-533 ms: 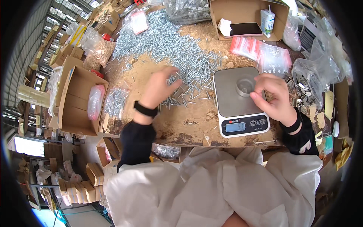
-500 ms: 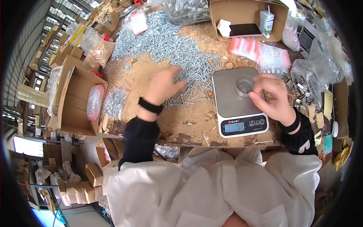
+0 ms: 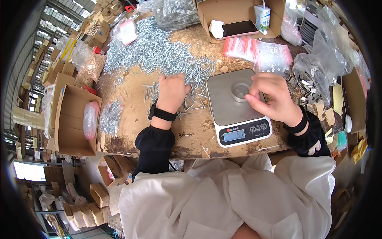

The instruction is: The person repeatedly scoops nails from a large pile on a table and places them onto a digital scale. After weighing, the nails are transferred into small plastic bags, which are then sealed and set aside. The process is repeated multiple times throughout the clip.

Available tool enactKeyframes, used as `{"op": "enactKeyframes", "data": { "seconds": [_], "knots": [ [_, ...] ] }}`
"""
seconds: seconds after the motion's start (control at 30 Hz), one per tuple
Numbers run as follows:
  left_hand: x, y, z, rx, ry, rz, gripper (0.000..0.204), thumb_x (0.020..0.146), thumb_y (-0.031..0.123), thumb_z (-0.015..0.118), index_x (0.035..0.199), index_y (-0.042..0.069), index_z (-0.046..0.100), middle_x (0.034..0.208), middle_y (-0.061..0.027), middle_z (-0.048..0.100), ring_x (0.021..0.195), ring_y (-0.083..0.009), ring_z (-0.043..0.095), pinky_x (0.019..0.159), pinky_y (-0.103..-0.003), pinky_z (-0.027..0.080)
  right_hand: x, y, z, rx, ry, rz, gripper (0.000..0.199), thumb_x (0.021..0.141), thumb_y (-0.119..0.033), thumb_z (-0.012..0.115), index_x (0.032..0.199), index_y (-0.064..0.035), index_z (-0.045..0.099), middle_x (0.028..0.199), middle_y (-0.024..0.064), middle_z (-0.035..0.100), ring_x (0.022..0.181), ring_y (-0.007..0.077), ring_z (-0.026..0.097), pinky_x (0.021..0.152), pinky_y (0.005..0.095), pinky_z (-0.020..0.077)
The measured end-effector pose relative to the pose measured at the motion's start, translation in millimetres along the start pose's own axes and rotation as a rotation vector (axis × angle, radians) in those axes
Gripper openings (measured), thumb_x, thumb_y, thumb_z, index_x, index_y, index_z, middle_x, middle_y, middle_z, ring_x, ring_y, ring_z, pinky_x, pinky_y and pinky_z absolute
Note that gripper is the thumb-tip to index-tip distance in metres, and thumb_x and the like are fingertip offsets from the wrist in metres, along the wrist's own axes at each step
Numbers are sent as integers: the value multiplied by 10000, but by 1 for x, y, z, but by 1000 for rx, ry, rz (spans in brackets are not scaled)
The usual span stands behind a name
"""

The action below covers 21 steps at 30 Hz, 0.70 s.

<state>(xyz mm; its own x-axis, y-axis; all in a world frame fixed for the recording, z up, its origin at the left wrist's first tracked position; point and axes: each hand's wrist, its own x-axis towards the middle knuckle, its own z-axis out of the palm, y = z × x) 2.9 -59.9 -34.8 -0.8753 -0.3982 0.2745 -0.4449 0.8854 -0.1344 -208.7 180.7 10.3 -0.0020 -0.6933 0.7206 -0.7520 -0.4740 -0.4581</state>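
Observation:
My left hand [image 3: 172, 93] lies palm down over the near edge of a large pile of silver screws [image 3: 159, 51], its fingers apart and touching loose screws. A digital kitchen scale [image 3: 221, 107] with a metal plate and a lit display stands to the right. On its plate sits a small round clear cup [image 3: 240, 92]; I cannot make out what is inside. My right hand [image 3: 274, 97] is above the plate's right side, thumb and forefinger closed at the cup's rim.
Red-edged zip bags [image 3: 272, 55] lie behind the scale. A cardboard box [image 3: 203, 20] holds a phone [image 3: 240, 29] and a drink carton [image 3: 262, 19]. Metal clips [image 3: 308, 85] are at the right. An open carton [image 3: 71, 123] with a pink bag [image 3: 91, 119] stands left, beside bagged screws [image 3: 111, 117].
My left hand has turned its fingers forward and swept screws a little left, off the pile's near edge. My right hand stays at the cup. The view has shifted slightly.

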Motion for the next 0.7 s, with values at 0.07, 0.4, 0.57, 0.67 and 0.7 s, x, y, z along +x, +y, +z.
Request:
{"op": "enactKeyframes", "data": {
  "seconds": [0.07,0.4,0.57,0.67,0.7],
  "knots": [
    [-6,-7,-2,-69,40,-35,211,887,249,674,922,52,610,682,-128,636,738,-323,640,833,-443,400,0,1,-1,-1,7,1,211,795,-62,750,702,-69,561,617,32,525,547,207,535,501,336,399],
    [-13,-33,-23,-741,41,-368,389,993,337,645,931,-35,550,627,-91,439,593,-136,401,541,-316,366,2,4,-5,12,10,6,211,822,-84,735,711,-62,557,616,29,541,525,197,543,490,327,406],
    [5,26,-56,-1100,-10,-134,285,999,261,642,1023,-16,579,723,-38,537,675,-112,459,616,-302,419,3,5,-9,-10,14,37,213,833,-96,730,718,-62,555,610,29,542,527,190,557,485,322,406],
    [18,58,-77,-1081,-189,53,235,1001,214,635,1056,-8,584,825,-35,592,756,-106,512,692,-291,455,1,6,-10,-25,24,74,214,835,-104,731,720,-62,556,612,35,547,532,189,565,486,319,410],
    [23,66,-81,-1028,-241,93,233,995,213,641,1040,-7,579,819,-52,592,742,-118,509,686,-302,457,1,7,-10,-25,33,83,213,834,-105,733,721,-63,557,613,37,550,535,190,568,487,318,412]
  ]
}}
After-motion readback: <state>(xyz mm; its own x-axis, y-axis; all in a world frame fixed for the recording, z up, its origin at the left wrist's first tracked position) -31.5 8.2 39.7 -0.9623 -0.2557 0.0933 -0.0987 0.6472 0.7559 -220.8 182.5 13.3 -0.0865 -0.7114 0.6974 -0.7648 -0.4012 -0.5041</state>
